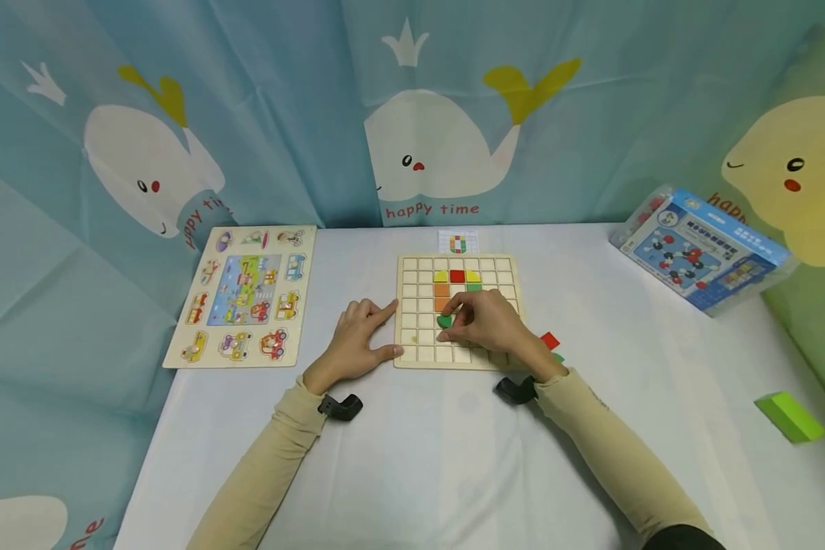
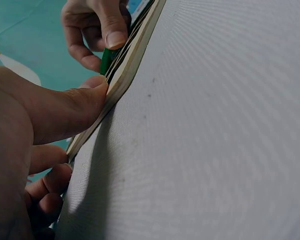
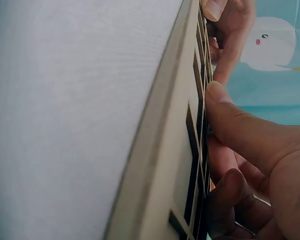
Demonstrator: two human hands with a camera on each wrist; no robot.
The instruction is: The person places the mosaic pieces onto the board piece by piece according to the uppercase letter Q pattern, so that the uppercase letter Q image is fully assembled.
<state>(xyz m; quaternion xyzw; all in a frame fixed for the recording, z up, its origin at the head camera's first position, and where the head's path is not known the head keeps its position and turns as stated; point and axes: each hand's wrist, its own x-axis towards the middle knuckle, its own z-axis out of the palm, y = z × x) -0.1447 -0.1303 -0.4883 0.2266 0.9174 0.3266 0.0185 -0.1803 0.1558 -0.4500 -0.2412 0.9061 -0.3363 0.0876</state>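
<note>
A square wooden grid board (image 1: pixel 457 365) lies on the table in the head view. My left hand (image 1: pixel 356 341) is at its left edge, thumb and index finger spread and touching the rim. In the left wrist view the left thumb (image 2: pixel 72 107) presses against the board's edge. My right hand (image 1: pixel 484 321) is over the middle of the grid, with a green piece (image 1: pixel 444 321) that looks rounded pinched between thumb and index finger. Above it in the grid sit a red square (image 1: pixel 457 276), two yellow pieces (image 1: pixel 441 276), orange squares (image 1: pixel 441 290) and another green piece (image 1: pixel 474 288).
A small pattern card (image 1: pixel 457 242) lies behind the board. Loose red (image 1: pixel 549 341) and green pieces lie by the right wrist. To the left is a picture puzzle board (image 1: pixel 244 359); at the back right stands a blue box (image 1: pixel 704 252), with a green block (image 1: pixel 789 417) nearer the right edge.
</note>
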